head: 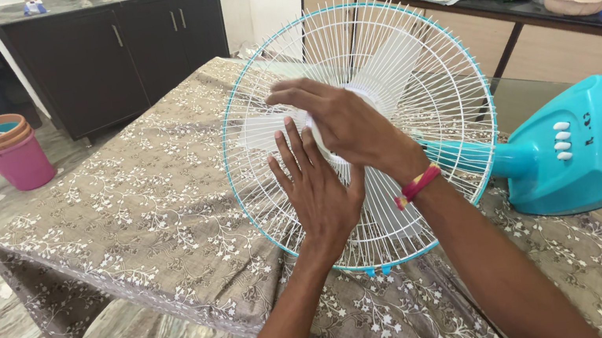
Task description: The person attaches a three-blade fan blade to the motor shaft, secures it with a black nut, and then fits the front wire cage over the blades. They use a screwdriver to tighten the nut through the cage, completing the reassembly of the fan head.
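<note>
A table fan lies on its back on the bed, its round white wire grille (414, 72) with a teal rim facing me and its teal base (569, 153) off to the right. My left hand (318, 190) lies flat on the grille's lower middle, fingers apart and pointing up. My right hand (341, 119) reaches across from the right and presses on the white hub at the grille's centre, fingers curled over it. A red and yellow thread band (416, 185) circles my right wrist. White blades show behind the wires.
The fan rests on a grey floral bedsheet (132, 210) that hangs over the near left corner. Pink and brown stacked buckets (8, 153) stand on the marble floor at left. A dark cabinet (117, 53) is behind, and a counter (556, 12) with baskets runs along the right.
</note>
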